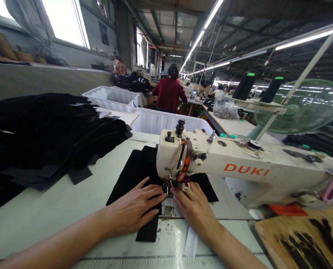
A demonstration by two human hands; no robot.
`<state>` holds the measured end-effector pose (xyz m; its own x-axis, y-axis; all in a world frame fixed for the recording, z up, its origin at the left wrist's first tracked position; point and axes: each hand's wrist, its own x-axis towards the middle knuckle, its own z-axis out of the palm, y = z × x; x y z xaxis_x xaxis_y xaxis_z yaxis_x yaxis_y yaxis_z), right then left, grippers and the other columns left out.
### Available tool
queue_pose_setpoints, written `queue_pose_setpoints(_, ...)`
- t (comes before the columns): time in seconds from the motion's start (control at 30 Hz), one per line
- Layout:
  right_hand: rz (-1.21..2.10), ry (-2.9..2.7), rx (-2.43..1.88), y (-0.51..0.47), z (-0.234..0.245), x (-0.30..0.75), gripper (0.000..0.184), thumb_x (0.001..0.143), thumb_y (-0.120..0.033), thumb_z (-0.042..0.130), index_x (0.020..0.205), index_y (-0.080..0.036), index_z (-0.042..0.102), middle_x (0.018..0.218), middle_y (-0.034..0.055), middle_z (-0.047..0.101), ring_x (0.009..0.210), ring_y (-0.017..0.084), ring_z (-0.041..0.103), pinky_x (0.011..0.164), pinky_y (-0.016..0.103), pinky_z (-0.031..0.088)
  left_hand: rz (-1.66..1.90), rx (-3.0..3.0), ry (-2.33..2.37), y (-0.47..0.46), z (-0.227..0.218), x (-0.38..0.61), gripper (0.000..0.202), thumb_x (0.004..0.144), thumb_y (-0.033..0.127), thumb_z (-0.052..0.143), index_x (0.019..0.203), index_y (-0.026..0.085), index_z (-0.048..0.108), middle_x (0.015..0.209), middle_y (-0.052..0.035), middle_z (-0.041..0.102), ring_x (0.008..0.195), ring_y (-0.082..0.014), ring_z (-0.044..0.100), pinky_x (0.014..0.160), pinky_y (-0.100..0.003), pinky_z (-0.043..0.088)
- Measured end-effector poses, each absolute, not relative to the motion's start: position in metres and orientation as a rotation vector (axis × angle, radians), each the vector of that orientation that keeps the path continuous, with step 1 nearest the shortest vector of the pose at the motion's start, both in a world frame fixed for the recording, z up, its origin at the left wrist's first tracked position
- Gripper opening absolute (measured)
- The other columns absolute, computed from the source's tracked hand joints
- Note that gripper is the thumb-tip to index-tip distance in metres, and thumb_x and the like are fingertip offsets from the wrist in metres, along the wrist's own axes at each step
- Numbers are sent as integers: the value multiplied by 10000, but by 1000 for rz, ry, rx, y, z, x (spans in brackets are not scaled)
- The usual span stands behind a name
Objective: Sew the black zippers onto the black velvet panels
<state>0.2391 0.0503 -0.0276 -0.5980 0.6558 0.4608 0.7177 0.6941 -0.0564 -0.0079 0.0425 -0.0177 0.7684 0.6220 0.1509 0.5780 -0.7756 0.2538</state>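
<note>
A white sewing machine (239, 164) with orange DUKI lettering stands over the table. Black fabric (132, 172) lies under its needle and presser foot (167, 189) and shows on both sides of the machine head. My left hand (138, 205) rests on the fabric left of the needle, fingers stretched out and spread. Close by on the right, my right hand (194, 209) lies flat, its fingertips near the presser foot and partly hidden by the machine head. A narrow end of the fabric reaches toward me below my left hand. A white strip (191, 241) lies beside my right wrist.
A large pile of black fabric pieces (43, 138) covers the left of the table. White plastic bins (166, 118) stand behind. Thread cones (244, 86) and a green fan (298, 106) are at right, above a wooden board (303, 235). A person in dark red (169, 93) sits ahead.
</note>
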Motion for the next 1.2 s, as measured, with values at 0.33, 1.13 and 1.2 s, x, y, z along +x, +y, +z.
queue_pose_setpoints(0.33,-106,-2403,-918,56,-55,224,266,929,-115,580,1171,-199,652,1074,53,720,1019,222,642,1011,410,443,479,2755,935,49,-18,-9,500,926,175,579,1415,259,514,1358,-74,604,1290,-243,531,1187,-505,242)
queue_pose_setpoints(1.13,-78,-2348,-1063,79,-49,219,17,832,-214,731,843,-216,719,902,51,727,848,207,662,790,312,511,638,2924,829,65,-39,-7,348,1018,117,370,1247,147,630,1231,-106,682,1178,-226,617,1057,-342,473)
queue_pose_setpoints(1.2,-75,-2367,-1025,82,-49,222,13,845,-219,721,857,-220,725,877,38,732,847,201,673,792,304,513,636,2948,838,66,-40,-6,350,1017,113,361,1254,132,619,1229,-115,680,1181,-232,615,1044,-334,485)
